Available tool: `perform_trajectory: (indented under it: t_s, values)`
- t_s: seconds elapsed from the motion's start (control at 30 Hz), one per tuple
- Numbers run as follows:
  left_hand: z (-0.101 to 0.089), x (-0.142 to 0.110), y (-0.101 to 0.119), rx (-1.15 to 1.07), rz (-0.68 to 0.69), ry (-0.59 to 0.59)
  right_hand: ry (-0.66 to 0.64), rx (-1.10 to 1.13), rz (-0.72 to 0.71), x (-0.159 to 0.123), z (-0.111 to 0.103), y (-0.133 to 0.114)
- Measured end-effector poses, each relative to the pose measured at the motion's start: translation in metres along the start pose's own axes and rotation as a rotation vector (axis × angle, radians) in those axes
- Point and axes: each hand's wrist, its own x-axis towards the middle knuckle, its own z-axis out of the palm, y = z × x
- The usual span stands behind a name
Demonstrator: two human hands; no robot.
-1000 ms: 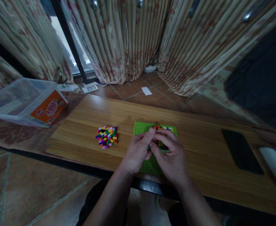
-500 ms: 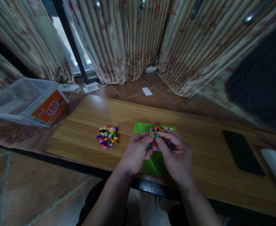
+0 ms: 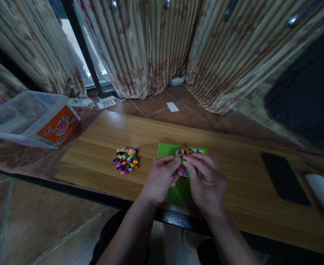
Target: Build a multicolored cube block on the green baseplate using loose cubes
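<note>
Small green plastic brick (image 3: 183, 160): pinched between the fingertips of both hands, above the studded light-green square baseplate (image 3: 164, 149). Left hand (image 3: 159, 179) is closed on its left side, right hand (image 3: 208, 180) on its right. More green shows under the left fingers; can't tell if that's a second brick or how many are tucked there.

Handling, my read: light thumb-and-index pinch, sides only, studs and underside free. Square it up in the fingertips, edges parallel, then press straight with even force; a tilted push would likely bind or pop it out. Wrists low and steady, clear of the multicoloured block of assembled bricks (image 3: 191, 150) on the baseplate, since a bump could loosen it.

Counts: two hands, one baseplate, one assembled block (bricks in it partly hidden, no count). One loose pile of multicoloured plastic bricks (image 3: 126, 161) on the wood-grain tabletop (image 3: 95, 147), left of the baseplate; dozens, overlapping, too small to count exactly. One clear plastic bin with an orange label (image 3: 29, 136) far left. One flat black rectangular slab (image 3: 285, 178) on the right.
</note>
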Motion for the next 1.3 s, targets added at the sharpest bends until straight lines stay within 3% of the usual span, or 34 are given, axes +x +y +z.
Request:
perform_trajectory:
  t_s: [0.27, 0.43, 0.7, 0.9, 1.3]
  values:
    - [0.003, 0.002, -0.002, -0.018, -0.014, 0.060, 0.023, -0.134, -0.109, -0.002, 0.003, -0.003]
    - [0.004, 0.002, -0.001, -0.058, -0.021, 0.088, 0.041, -0.121, -0.059, 0.001, 0.002, 0.001]
    - [-0.004, 0.003, 0.002, 0.071, 0.067, 0.307, -0.028, -0.157, 0.002, 0.007, -0.003, 0.016]
    - [-0.003, 0.003, -0.005, 0.127, 0.076, 0.282, -0.129, -0.202, -0.007, 0.007, 0.001, 0.017]
    - [0.002, 0.012, -0.019, 0.184, 0.136, 0.215, -0.070, -0.122, 0.086, 0.008, 0.004, 0.021]
